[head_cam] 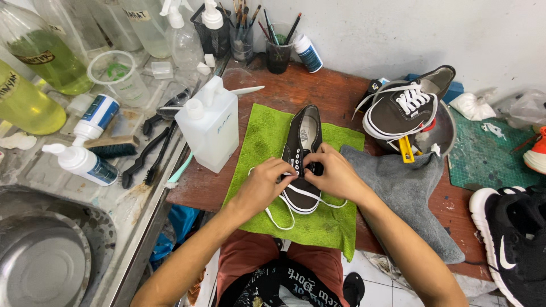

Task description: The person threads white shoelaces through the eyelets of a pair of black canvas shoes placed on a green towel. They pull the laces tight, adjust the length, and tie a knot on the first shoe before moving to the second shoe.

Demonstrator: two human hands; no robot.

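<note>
Under both sets of fingers, the dark shoe (304, 156) lies on a green cloth (267, 142), left hand (264, 185) and right hand (333, 173) pinching its white lace (284, 213), lacing seemingly partway, ends trailing loose.

The fingers (296, 170) cover the dark shoe's (307, 133) middle eyelets; the black sneaker (515, 239) is cut off.

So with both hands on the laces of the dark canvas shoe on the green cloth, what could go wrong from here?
1. The loose white lace trails past the green cloth's near edge; the left hand or right hand might snag it.
2. The white plastic bottle stands close beside the dark canvas shoe; a left elbow swing could tip it.
3. The second laced shoe sits tilted on a metal bowl and may slide off.
</note>
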